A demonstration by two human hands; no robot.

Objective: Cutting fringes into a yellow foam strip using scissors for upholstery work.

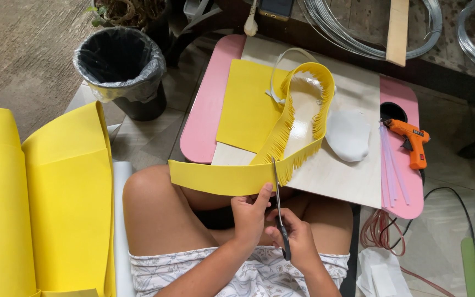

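Far left: large yellow foam sheets (56, 203), rolled and folded, standing on the floor beside the person's knee. Behind them, a round bin (121, 66) lined with a black bag, with a potted plant (130, 11) just beyond it.

Centre: low pink surface (207, 118) carrying a pale board (342, 176); a flat yellow foam sheet (246, 107) lies on the board's left part. A long yellow foam strip (221, 179) runs from the lap up over the board and loops back; its uncut stretch is smooth, its far stretch is cut into a fringe (284, 132) along one edge. A white band (281, 63) lies under the loop.

Left hand (248, 214): closed on the strip's lower edge, thumb on top, beside the blades. Right hand (298, 242): fingers through the handles of scissors (279, 206), blades pointing away and biting into the strip where the fringe ends.

Right: white oval foam piece (348, 135) on the board; clear glue sticks (394, 165) and an orange glue gun (410, 140) on the pink surface. Floor at right: coiled cable (377, 231).
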